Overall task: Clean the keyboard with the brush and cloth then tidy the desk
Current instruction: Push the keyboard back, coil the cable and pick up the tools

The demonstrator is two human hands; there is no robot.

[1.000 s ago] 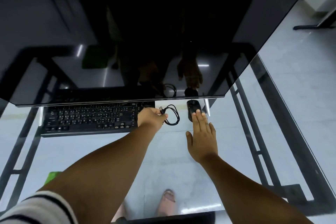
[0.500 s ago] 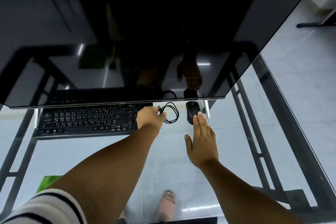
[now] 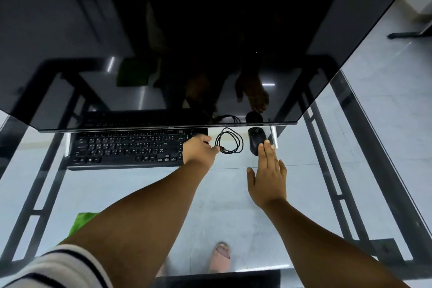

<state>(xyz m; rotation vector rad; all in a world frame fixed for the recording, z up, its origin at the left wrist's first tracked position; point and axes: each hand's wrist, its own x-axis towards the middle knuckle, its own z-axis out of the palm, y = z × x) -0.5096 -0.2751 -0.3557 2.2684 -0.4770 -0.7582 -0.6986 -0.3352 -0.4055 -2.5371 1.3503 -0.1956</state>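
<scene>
Left hand (image 3: 198,151) pinching coiled cable (image 3: 230,141), right hand (image 3: 267,176) flat touching mouse (image 3: 256,139)

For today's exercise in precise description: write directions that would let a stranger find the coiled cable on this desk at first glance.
Start at the big dark monitor over the glass desk and look just below its lower edge. Between the black keyboard and the black mouse lies the cable, its end held by the left hand. It alone is a thin black wire looped in a loose ring.
</scene>
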